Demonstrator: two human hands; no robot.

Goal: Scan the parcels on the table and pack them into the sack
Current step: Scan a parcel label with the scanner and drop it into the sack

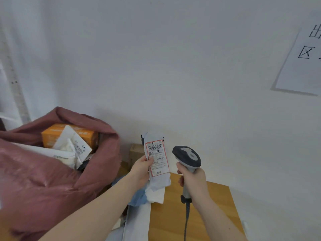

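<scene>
Left hand (140,169) gripping soft, labelled grey poly parcel (157,164); right hand (192,180) clasping moulded plastic scanner (188,157).

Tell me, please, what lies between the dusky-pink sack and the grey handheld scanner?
In the head view, the left hand holds a pale-blue soft parcel upright between the sack and the scanner.

Pale grey parcel (157,164) with red-bordered label held upright, open maroon sack (52,180) already stuffed with parcels
</scene>
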